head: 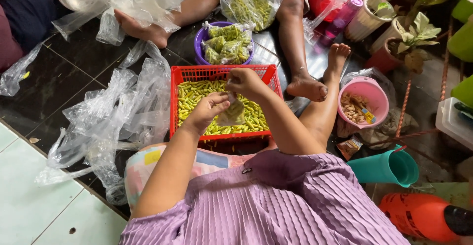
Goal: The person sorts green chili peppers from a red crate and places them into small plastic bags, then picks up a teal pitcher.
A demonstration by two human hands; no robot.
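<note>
Dark floor tiles [69,72] bear a red basket [221,72] of green chillies [194,94]; left hand [207,112] pinches a small, probably part-filled bag [232,113] above it so spills fall back in, right hand [245,81] closed at its top.

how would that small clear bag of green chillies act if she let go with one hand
The small bag would probably sag and fold, as its thin plastic looks limp like the loose bags on the floor. It likely weighs little, being only partly filled. The left hand pinches it from below while the right hand grips the top, so it might slip.
</note>
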